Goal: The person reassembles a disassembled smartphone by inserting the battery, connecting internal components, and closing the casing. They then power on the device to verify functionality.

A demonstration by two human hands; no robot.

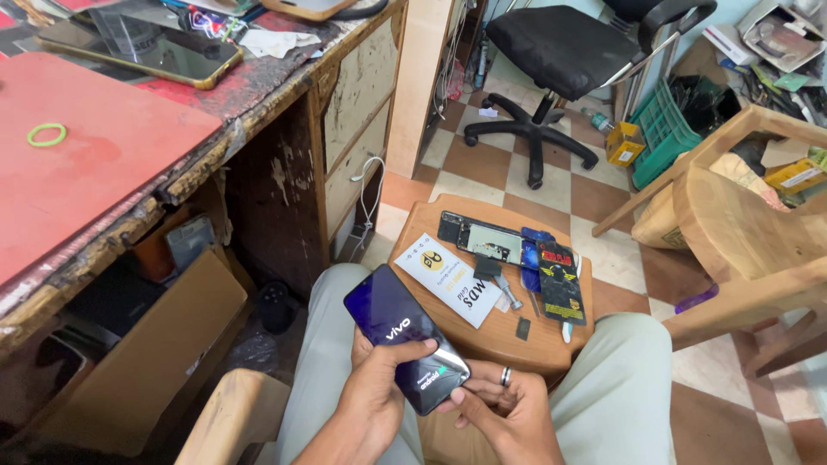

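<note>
Black phone clasped between both hands: left hand gripping edge, right hand pinching corner.

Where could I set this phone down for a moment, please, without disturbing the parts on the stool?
The wooden stool is bare along its near edge, between the white card and the black packet; its far half is crowded by the opened phone frame. The red mat on the desk is open around the green ring.

Black office chair, green crate
</note>
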